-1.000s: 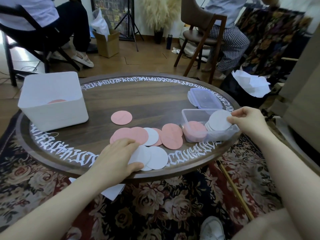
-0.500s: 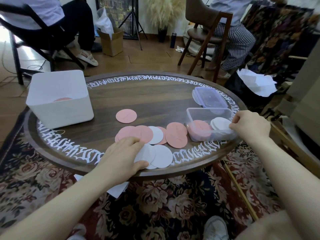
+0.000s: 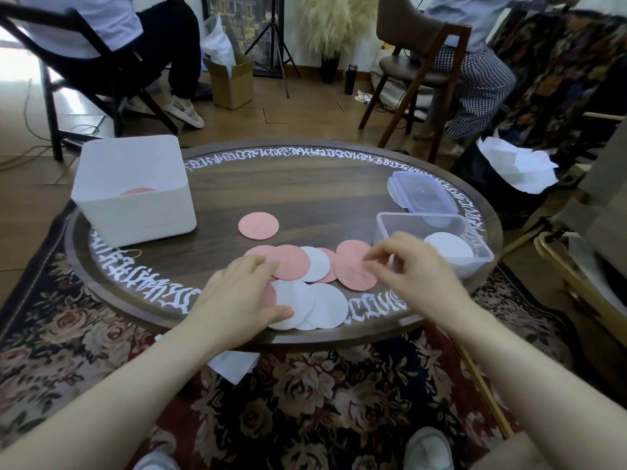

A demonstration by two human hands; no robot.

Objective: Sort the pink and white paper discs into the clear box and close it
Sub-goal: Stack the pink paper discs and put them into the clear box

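On the counter (image 3: 305, 184), a tub (image 3: 135, 212) is set far left, the box (image 3: 437, 245) right, its lid (image 3: 422, 196) just behind; overlapping discs (image 3: 305, 283) are spread between, near the front edge.

A round dark wooden desk (image 3: 305, 195) with white lettering around its rim carries everything. At far left stands an open white tub (image 3: 135, 212). Near the middle lies one pink disc (image 3: 258, 225) alone, and nearer the front edge a loose overlapping spread of pink discs (image 3: 353, 269) and white discs (image 3: 327, 305). At right sits the clear box (image 3: 437, 232), open, with white discs inside; its lid (image 3: 422, 196) lies flat just beyond it, farther back
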